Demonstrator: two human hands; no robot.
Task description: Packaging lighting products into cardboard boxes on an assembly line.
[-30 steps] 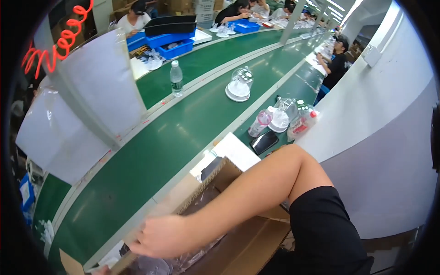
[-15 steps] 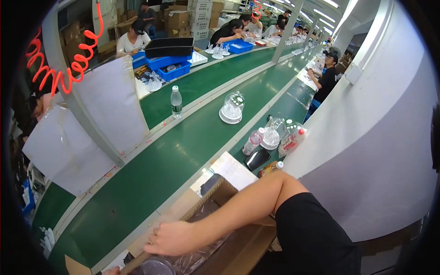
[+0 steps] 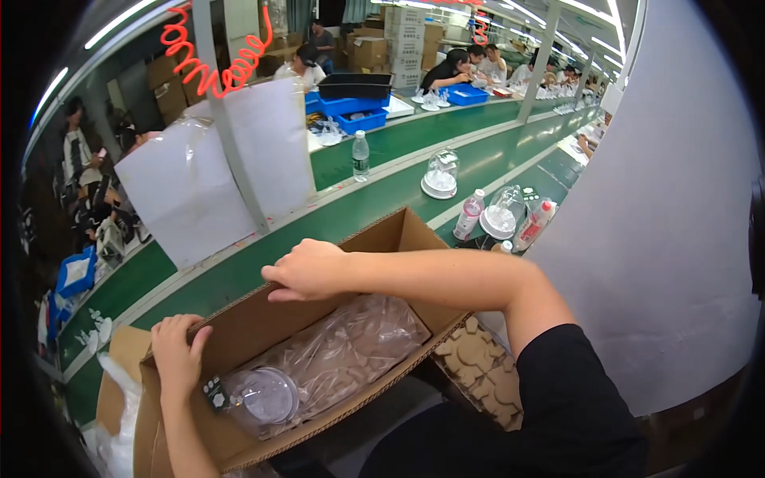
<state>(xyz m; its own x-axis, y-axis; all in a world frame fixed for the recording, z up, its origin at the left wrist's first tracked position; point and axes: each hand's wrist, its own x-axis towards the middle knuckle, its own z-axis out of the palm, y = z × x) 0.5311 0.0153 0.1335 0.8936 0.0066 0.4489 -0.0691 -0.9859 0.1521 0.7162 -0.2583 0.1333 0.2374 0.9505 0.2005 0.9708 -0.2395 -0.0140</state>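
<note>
Now both hands are on the open cardboard box (image 3: pixel 319 342) beside the green worktop (image 3: pixel 239 271). Left hand (image 3: pixel 177 350) grips the near corner, fingers curled over the edge. Right hand (image 3: pixel 307 271) rests on the far wall, fingers bent over its rim. Inside lie a clear plastic bag (image 3: pixel 351 350) and a transparent dome (image 3: pixel 263 396).

Green conveyor belt (image 3: pixel 358 209) runs diagonally away from the viewer. Items resting directly on it: open cardboard box (image 3: pixel 382 239) at the near end, clear plastic bottle (image 3: pixel 360 156) farther along, and domed clear unit (image 3: pixel 441 174) on a white base beyond.
</note>
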